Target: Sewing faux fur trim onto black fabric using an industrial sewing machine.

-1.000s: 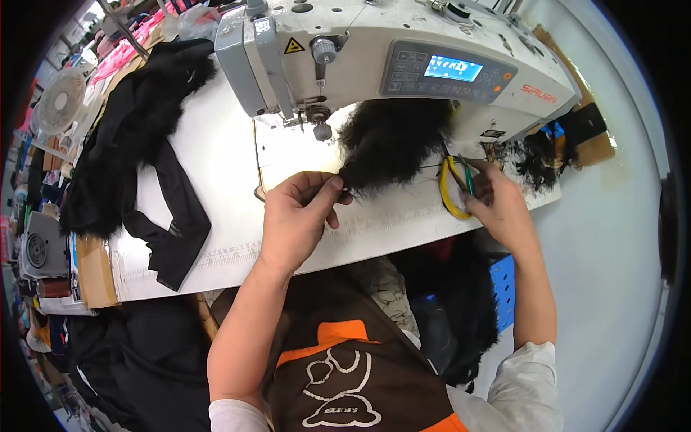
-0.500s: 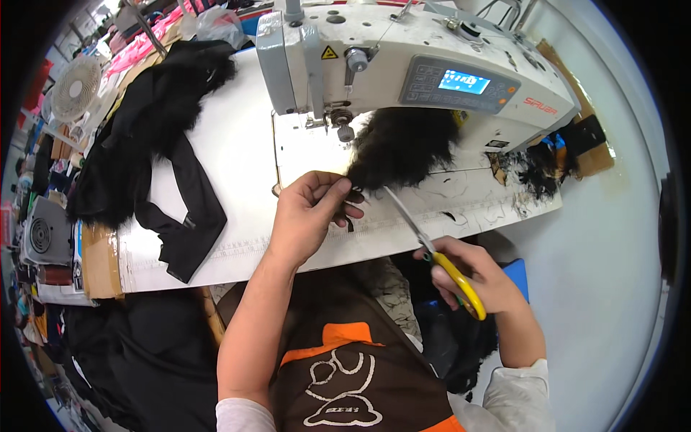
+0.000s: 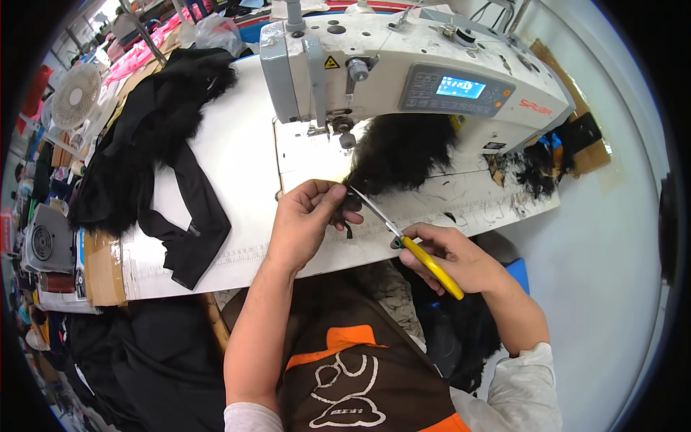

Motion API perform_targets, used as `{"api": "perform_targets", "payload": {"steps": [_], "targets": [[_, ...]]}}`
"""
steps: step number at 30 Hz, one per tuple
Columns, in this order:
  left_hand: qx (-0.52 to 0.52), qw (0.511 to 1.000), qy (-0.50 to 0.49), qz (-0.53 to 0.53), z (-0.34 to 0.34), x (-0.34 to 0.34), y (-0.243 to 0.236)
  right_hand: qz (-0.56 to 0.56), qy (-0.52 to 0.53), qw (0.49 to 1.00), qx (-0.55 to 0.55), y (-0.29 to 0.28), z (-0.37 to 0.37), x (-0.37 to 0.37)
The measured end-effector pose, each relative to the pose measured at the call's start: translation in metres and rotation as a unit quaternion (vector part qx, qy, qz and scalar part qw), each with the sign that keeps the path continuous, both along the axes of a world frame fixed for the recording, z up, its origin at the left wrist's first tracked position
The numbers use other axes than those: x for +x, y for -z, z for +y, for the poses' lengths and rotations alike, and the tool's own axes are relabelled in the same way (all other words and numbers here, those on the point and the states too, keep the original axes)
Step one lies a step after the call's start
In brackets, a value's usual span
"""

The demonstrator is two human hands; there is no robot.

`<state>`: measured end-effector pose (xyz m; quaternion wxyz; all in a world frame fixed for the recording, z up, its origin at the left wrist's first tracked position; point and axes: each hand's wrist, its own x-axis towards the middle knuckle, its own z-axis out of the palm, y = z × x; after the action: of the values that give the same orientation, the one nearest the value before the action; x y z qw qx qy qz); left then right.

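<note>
Evidently, the left hand point(image 3: 306, 223) pinches fur point(image 3: 403, 155), the right hand point(image 3: 461, 259) grips scissors point(image 3: 416, 252) (tips beside left fingertips point(image 3: 337, 191)), so a slip could nick them

Both hands raised at the table's front edge

The left hand point(image 3: 299, 227) reaches over the front edge of the table point(image 3: 248, 180), thumb and index finger pinched together, the other fingers loosely bent. Its bare forearm rises nearly upright behind it. The right hand point(image 3: 466, 258) curls in a grip just at that edge, toward the right corner, its forearm point(image 3: 517, 317) slanting inward.
</note>
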<state>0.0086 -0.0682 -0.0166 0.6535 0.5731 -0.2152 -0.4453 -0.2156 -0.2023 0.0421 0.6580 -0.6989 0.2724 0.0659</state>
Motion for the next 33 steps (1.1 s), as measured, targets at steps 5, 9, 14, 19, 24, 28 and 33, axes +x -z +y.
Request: {"api": "perform_targets", "payload": {"steps": [5, 9, 14, 19, 24, 28, 33], "targets": [[0.006, 1.0, 0.005, -0.01, -0.001, -0.001, -0.001, 0.006, -0.038, 0.998, -0.044, 0.0, -0.005, 0.01], [0.022, 1.0, 0.005, -0.021, -0.002, -0.003, -0.004, -0.011, -0.044, 0.993, -0.112, 0.006, -0.008, 0.013], [0.039, 0.999, 0.001, -0.037, -0.003, -0.006, -0.005, -0.033, -0.026, 0.995, -0.091, 0.017, -0.012, 0.007], [0.034, 0.999, -0.006, -0.04, -0.001, -0.006, 0.0, 0.04, -0.012, 0.999, -0.024, 0.002, -0.013, 0.001], [0.039, 0.978, -0.112, -0.169, 0.032, -0.028, 0.009, -0.012, -0.037, 0.998, -0.046, 0.012, -0.032, -0.063], [0.017, 0.932, -0.161, -0.325, 0.112, -0.06, 0.043, 0.062, 0.077, 0.995, -0.02, -0.008, -0.045, -0.129], [0.063, 0.837, -0.121, -0.53, 0.169, -0.073, 0.091, 0.106, 0.23, 0.929, -0.271, 0.002, -0.064, -0.15]]}}
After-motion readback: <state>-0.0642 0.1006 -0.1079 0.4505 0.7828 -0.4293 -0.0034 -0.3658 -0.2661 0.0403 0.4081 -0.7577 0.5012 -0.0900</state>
